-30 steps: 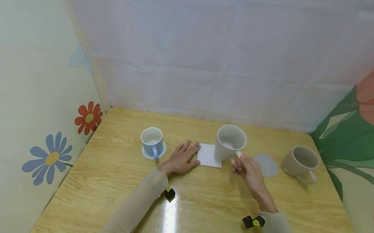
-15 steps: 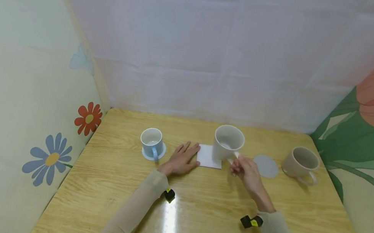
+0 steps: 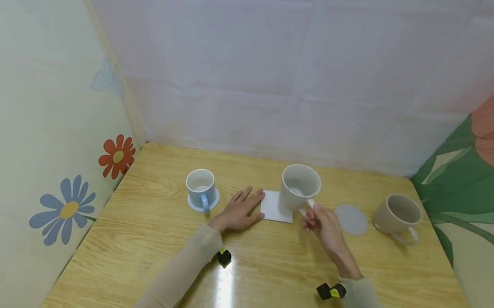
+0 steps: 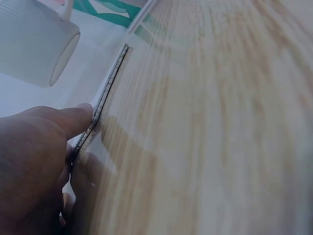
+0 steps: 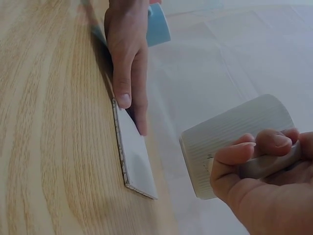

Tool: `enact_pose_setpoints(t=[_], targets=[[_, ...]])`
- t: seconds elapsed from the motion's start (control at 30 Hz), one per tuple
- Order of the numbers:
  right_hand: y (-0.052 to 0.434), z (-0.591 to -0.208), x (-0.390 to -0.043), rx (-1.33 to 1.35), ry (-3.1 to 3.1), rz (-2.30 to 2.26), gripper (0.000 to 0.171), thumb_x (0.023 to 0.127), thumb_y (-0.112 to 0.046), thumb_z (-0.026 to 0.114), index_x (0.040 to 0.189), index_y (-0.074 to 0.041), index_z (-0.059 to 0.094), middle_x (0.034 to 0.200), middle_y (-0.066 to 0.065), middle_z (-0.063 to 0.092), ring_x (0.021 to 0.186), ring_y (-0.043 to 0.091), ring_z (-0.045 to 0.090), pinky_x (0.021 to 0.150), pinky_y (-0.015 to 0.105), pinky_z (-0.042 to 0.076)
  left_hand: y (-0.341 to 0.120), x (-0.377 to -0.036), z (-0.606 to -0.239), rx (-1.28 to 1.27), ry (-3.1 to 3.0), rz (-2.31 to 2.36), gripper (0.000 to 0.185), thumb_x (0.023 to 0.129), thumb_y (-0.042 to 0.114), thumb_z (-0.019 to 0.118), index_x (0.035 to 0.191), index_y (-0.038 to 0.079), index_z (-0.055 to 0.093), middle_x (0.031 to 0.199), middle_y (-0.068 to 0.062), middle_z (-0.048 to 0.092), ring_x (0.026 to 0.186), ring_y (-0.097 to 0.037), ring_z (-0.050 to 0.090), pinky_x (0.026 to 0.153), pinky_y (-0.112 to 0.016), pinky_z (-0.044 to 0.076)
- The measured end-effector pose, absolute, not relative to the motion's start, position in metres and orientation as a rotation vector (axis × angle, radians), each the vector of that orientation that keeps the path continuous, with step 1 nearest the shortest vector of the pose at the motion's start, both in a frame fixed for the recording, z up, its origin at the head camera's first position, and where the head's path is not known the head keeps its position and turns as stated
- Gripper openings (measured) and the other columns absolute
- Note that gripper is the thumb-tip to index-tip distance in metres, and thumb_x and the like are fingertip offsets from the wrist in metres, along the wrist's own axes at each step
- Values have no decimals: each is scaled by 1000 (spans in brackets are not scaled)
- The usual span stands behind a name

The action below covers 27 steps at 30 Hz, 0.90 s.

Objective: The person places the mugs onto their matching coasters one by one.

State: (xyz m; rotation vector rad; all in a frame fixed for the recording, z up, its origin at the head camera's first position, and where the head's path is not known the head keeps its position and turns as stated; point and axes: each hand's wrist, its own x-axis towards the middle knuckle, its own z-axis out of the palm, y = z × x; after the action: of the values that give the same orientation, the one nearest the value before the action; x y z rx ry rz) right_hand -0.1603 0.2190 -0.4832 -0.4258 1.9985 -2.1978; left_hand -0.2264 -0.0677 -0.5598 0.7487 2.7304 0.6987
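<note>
A white ribbed mug (image 3: 295, 192) is held by its handle in my right hand (image 3: 324, 228), fingers curled round it. It hangs a little above a square white coaster (image 3: 270, 208); in the right wrist view a gap separates the tilted-looking mug (image 5: 230, 142) from the coaster (image 5: 138, 164). My left hand (image 3: 239, 213) rests flat on the table with fingers spread, touching the coaster's left side. In the left wrist view the thumb (image 4: 76, 119) lies at the coaster's edge, and the other fingers are mostly hidden.
To the left, a small light-blue cup (image 3: 200, 192) stands on a round pale-blue coaster (image 3: 215, 204). A round grey coaster (image 3: 351, 220) lies right of my right hand, with a beige mug (image 3: 393, 216) beyond it. White cloth (image 3: 235, 97) hangs behind the wooden table (image 3: 268, 288).
My right hand has carried the white mug slightly left, farther over the square coaster. The left hand has stayed in place at the coaster's edge.
</note>
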Motion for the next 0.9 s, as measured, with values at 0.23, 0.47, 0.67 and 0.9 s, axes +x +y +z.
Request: enact_pose_setpoints(t=[0.23, 0.47, 0.67, 0.9], targets=[[218, -482, -162, -440, 1996, -2194, 41, 119, -24, 29, 88, -4, 46, 79, -1, 46, 76, 11, 55, 67, 22, 49, -68, -226, -559, 754, 2732, 719, 73, 112, 51, 46, 172, 20, 20, 180, 4, 12, 168, -28, -1, 136, -48, -3], [216, -481, -164, -423, 1993, -2188, 41, 119, -24, 30, 87, -5, 47, 79, -1, 47, 76, 11, 56, 67, 22, 51, -68, -229, -564, 755, 2727, 754, 73, 111, 49, 47, 172, 18, 21, 180, 4, 12, 168, -29, -1, 136, -49, -4], [213, -482, -166, -413, 1984, -2183, 41, 119, -25, 30, 86, -7, 47, 78, -2, 47, 76, 11, 56, 67, 23, 51, -67, -228, -561, 757, 2727, 734, 73, 112, 50, 47, 172, 18, 21, 180, 4, 12, 168, -29, -1, 136, -49, -3], [210, -482, -167, -410, 1989, -2186, 41, 119, -26, 32, 86, -7, 48, 78, -1, 48, 75, 12, 55, 66, 23, 51, -67, -226, -559, 742, 2726, 726, 73, 112, 51, 46, 172, 20, 20, 180, 5, 11, 168, -27, -2, 136, -47, -3]])
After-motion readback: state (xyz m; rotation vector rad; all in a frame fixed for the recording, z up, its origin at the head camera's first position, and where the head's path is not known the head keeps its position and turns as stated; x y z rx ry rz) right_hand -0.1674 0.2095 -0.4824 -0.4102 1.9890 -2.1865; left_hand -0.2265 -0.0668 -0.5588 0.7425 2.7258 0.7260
